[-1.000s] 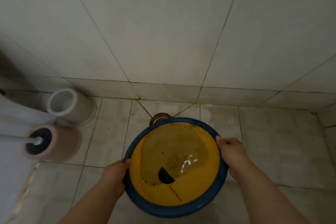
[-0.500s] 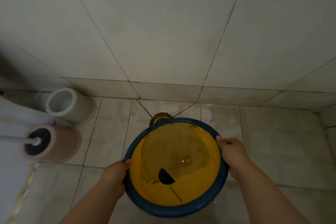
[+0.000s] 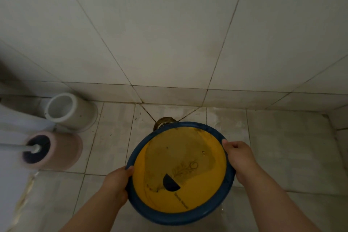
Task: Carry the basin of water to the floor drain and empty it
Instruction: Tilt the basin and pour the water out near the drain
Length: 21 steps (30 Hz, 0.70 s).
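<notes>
Hands grip the rim: your left hand (image 3: 117, 184) and right hand (image 3: 240, 158) clasp opposite sides of the basin (image 3: 179, 172), tilted over the floor drain (image 3: 164, 123). Carrying looks done; shallow water (image 3: 178, 156) still pools toward the drain side, so pouring remains.

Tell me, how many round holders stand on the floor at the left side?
2. The white holder stands by the wall, empty. The pink holder stands nearer, with a brush in it. More may be hidden past the left edge.

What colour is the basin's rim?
Dark blue rim around a yellow inside on the basin, seen best in the head view.
</notes>
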Available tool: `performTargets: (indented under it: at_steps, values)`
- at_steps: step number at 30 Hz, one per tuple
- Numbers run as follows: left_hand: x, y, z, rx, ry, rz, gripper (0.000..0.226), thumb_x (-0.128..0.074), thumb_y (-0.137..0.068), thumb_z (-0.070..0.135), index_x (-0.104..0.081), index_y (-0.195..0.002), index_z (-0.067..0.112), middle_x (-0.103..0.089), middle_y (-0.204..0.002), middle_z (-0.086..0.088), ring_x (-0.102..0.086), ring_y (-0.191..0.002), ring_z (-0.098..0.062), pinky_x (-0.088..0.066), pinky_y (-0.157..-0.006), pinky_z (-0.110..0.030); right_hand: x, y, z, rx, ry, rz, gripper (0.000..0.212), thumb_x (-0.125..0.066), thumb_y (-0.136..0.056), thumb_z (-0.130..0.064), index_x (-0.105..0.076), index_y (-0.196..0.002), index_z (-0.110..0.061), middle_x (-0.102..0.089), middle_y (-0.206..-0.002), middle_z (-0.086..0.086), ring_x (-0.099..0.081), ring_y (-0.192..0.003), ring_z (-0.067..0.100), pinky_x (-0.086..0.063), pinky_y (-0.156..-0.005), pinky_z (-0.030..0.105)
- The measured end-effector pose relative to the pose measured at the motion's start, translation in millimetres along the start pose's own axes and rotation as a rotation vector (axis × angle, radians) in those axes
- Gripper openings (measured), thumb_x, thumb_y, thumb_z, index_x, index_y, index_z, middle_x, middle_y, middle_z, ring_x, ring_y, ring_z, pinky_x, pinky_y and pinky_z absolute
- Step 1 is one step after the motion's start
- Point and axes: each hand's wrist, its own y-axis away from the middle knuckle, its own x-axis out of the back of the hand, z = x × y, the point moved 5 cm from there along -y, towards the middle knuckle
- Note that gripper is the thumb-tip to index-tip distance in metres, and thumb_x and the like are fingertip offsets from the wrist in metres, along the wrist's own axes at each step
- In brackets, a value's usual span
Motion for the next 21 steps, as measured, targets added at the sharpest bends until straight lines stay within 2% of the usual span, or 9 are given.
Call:
performTargets:
  at_steps: [4,11,15,19,21]
  values:
    - [-0.3,0.6,0.4,0.006,0.0,0.006,0.038,-0.041,-0.099,0.011,-0.048,-0.132,-0.006,-0.057,-0.126,-0.027,-0.053,-0.1,-0.034,-0.043,-0.088,-0.047,0.1,1.3,-0.5,-0.013,-0.023,0.004,0.048,-0.051,-0.093,-0.026,-0.056,-0.108,0.019,-0.064,-0.105,0.035,-0.062,-0.097,0.045,-0.051,-0.086,0.051]
    - [-2.2,0.7,0.8,0.017,-0.001,0.009,0.038,-0.041,-0.099,0.012,-0.047,-0.133,-0.004,-0.055,-0.132,-0.027,-0.054,-0.103,-0.036,-0.042,-0.096,-0.05,2.0,3.5,-1.1,-0.026,-0.03,0.01,0.048,-0.05,-0.093,-0.026,-0.056,-0.109,0.019,-0.064,-0.106,0.035,-0.062,-0.098,0.045,-0.052,-0.087,0.052]
    - [-1.9,1.2,1.0,0.018,0.003,0.009,0.038,-0.042,-0.099,0.011,-0.048,-0.132,-0.005,-0.055,-0.131,-0.027,-0.054,-0.101,-0.034,-0.043,-0.093,-0.048,3.1,4.7,-1.9,-0.022,-0.032,0.017,0.045,-0.05,-0.093,-0.026,-0.059,-0.104,0.016,-0.065,-0.104,0.033,-0.063,-0.097,0.044,-0.052,-0.086,0.05]
    - [-2.6,1.9,1.1,0.018,-0.017,-0.001,0.04,-0.041,-0.099,0.012,-0.045,-0.135,-0.005,-0.053,-0.133,-0.028,-0.053,-0.115,-0.04,-0.041,-0.1,-0.051,4.0,6.0,-2.8,-0.017,-0.037,0.017,0.046,-0.05,-0.093,-0.026,-0.059,-0.105,0.017,-0.065,-0.102,0.034,-0.063,-0.097,0.044,-0.052,-0.086,0.05]
    - [-4.4,3.9,1.9,0.014,-0.017,-0.008,0.04,-0.041,-0.099,0.012,-0.045,-0.136,-0.005,-0.054,-0.131,-0.028,-0.054,-0.108,-0.037,-0.041,-0.097,-0.05,4.5,6.2,-2.6,-0.016,-0.049,0.02,0.045,-0.05,-0.093,-0.025,-0.058,-0.105,0.017,-0.065,-0.099,0.031,-0.063,-0.096,0.043,-0.052,-0.086,0.05]
